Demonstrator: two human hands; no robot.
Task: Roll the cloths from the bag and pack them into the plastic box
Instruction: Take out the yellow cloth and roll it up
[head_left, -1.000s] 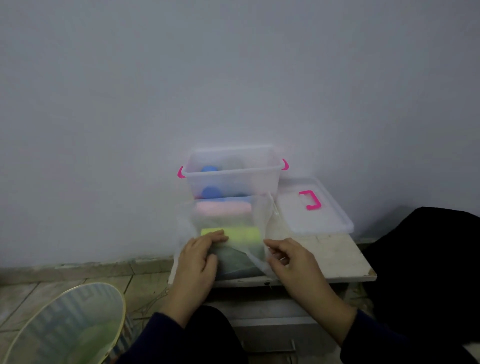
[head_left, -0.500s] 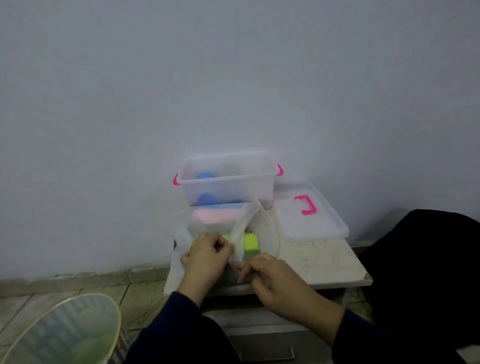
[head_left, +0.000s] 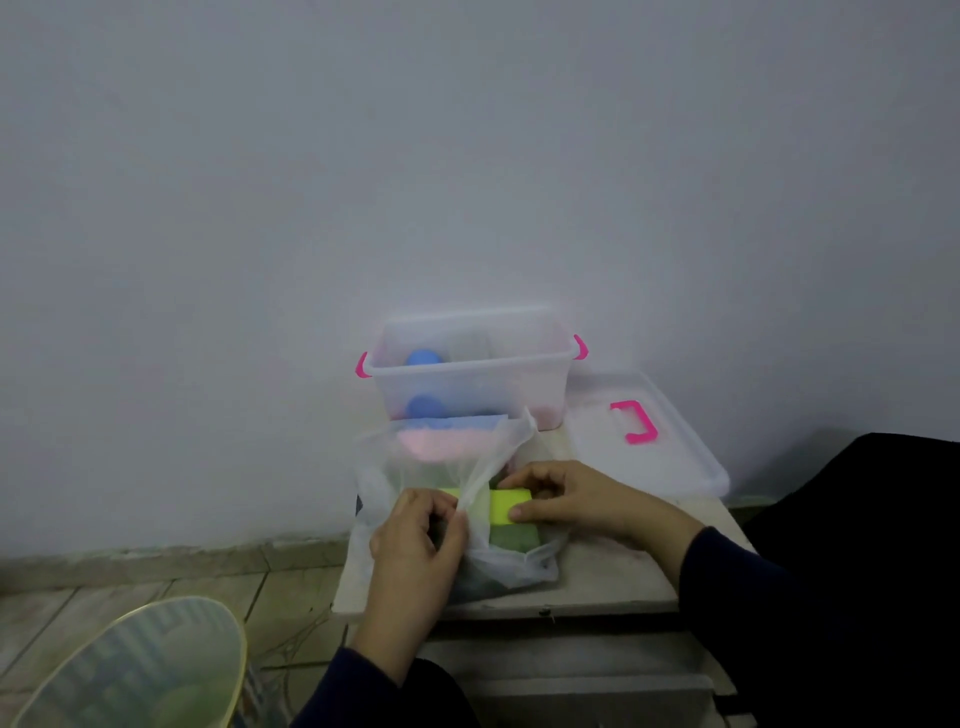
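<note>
A thin translucent bag (head_left: 415, 467) lies on the small white table (head_left: 613, 577), holding folded cloths: pink (head_left: 436, 444), blue, yellow-green (head_left: 506, 506) and dark green (head_left: 511, 538). My left hand (head_left: 415, 535) pinches the bag's edge and holds its mouth apart. My right hand (head_left: 566, 499) reaches into the opening and grips the yellow-green cloth by its right end. Behind the bag stands the clear plastic box (head_left: 519, 382) with pink clips; two rolled blue cloths (head_left: 423, 358) sit in its left part.
The box's clear lid (head_left: 675, 457) with a pink handle lies flat at the table's right, against the wall. A pale mesh waste basket (head_left: 135, 670) stands on the tiled floor at lower left. A dark mass (head_left: 857, 519) fills the right side.
My right hand has let go of the bag's edge and moved into its mouth, closing on the yellow-green cloth. My left hand keeps the bag's edge pinched. The camera has tilted slightly.
</note>
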